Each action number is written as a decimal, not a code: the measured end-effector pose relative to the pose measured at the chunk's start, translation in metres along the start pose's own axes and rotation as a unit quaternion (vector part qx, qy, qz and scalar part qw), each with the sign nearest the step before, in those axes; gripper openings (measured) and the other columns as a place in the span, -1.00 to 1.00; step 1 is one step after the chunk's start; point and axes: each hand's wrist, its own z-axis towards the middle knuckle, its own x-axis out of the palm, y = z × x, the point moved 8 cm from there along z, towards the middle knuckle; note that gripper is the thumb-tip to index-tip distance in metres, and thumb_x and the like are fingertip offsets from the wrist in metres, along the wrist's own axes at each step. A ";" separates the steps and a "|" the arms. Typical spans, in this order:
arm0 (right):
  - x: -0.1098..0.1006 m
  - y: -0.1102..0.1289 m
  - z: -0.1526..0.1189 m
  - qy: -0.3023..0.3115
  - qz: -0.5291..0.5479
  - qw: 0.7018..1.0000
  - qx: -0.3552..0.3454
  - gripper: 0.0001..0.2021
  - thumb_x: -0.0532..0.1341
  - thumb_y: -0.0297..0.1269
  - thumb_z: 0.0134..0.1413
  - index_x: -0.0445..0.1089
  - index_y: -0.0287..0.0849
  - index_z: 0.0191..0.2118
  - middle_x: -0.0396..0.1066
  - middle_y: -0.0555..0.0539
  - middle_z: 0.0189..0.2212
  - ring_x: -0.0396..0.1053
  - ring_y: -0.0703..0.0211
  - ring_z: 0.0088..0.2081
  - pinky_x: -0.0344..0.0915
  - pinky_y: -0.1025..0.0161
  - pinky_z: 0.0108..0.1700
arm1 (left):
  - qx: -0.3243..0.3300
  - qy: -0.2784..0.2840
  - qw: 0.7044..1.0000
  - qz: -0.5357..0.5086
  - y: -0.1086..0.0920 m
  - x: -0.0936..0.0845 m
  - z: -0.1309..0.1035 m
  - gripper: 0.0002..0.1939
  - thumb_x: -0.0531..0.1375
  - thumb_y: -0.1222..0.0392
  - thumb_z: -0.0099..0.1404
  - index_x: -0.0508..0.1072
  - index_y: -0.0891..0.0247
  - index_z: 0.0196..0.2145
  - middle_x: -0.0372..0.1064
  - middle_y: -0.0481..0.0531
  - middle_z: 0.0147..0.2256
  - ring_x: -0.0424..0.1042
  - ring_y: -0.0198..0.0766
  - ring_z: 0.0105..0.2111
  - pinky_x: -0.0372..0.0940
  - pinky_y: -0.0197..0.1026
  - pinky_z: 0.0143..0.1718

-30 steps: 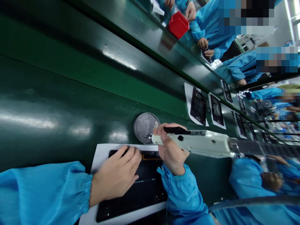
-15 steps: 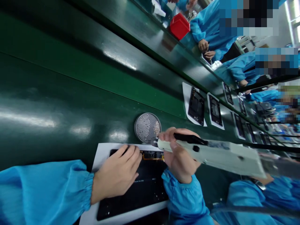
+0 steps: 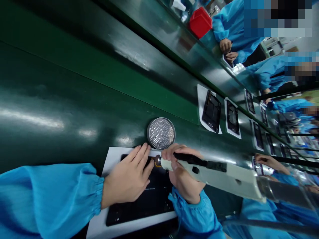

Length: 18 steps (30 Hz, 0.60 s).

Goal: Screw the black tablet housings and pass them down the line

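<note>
A black tablet-like device (image 3: pixel 139 207) lies on a white sheet (image 3: pixel 99 220) at the bottom centre. My left hand (image 3: pixel 128 176) rests on its upper left part, fingers extended and somewhat apart, holding nothing. My right hand (image 3: pixel 184 172) grips a pale electric screwdriver (image 3: pixel 224 176) with a black lever. The tool's metal tip is at the device's upper edge, beside my left fingertips; the exact contact spot is hidden. Just above my hands sits a round dish (image 3: pixel 161 133) with a perforated surface and small bits at its right side.
More black devices (image 3: pixel 211 111) on white sheets line the green bench (image 3: pixel 74 96) to the right. A red bin (image 3: pixel 200 22) stands at the top. People in blue work across the bench, and another person's hand (image 3: pixel 270 161) is at the right.
The screwdriver tip has moved left and down from beside the dish to the device's upper edge. My left fingers have spread slightly. The whole view has shifted a little.
</note>
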 end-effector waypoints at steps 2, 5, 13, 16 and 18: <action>0.000 0.001 0.000 0.001 -0.008 1.000 -0.001 -0.72 0.23 -0.47 0.11 0.45 -0.01 -0.08 0.40 -0.02 -0.35 0.43 0.10 -0.30 0.43 0.03 -0.26 | 0.000 0.000 1.000 0.001 0.000 0.000 0.000 -0.43 0.09 -0.03 0.45 0.42 0.53 0.18 0.27 0.57 0.21 0.25 0.36 0.26 0.07 0.24 0.26; 0.003 0.004 0.000 0.011 -0.007 1.000 -0.007 -0.70 0.22 -0.49 0.12 0.45 0.00 -0.07 0.40 -0.02 -0.36 0.43 0.10 -0.30 0.44 0.02 -0.24 | 0.003 -0.002 1.000 0.004 -0.001 -0.001 0.000 -0.42 0.11 -0.03 0.44 0.42 0.54 0.17 0.28 0.58 0.20 0.26 0.35 0.26 0.08 0.23 0.26; 0.004 0.001 -0.004 0.013 -0.019 1.000 -0.014 -0.77 0.22 -0.50 0.11 0.42 -0.06 -0.14 0.38 -0.01 -0.38 0.43 0.10 -0.30 0.44 0.00 -0.22 | 0.007 -0.008 1.000 0.004 -0.001 -0.003 0.002 -0.42 0.12 -0.02 0.42 0.41 0.58 0.15 0.28 0.61 0.19 0.27 0.36 0.25 0.09 0.24 0.25; 0.007 -0.005 -0.006 0.017 -0.023 0.999 -0.023 -0.78 0.23 -0.48 0.10 0.42 -0.05 -0.15 0.38 0.00 -0.39 0.43 0.11 -0.31 0.44 0.02 -0.22 | 0.007 -0.014 1.000 0.004 0.000 -0.003 0.001 -0.42 0.12 -0.02 0.42 0.41 0.60 0.14 0.28 0.64 0.18 0.28 0.39 0.24 0.09 0.24 0.25; 0.008 -0.008 -0.006 0.021 -0.021 0.999 -0.023 -0.80 0.23 -0.46 0.11 0.42 -0.05 -0.16 0.40 0.00 -0.38 0.43 0.11 -0.31 0.44 0.03 -0.22 | 0.012 -0.012 1.000 0.002 0.001 -0.003 -0.001 -0.44 0.11 0.00 0.43 0.42 0.59 0.13 0.29 0.63 0.18 0.28 0.40 0.23 0.10 0.25 0.24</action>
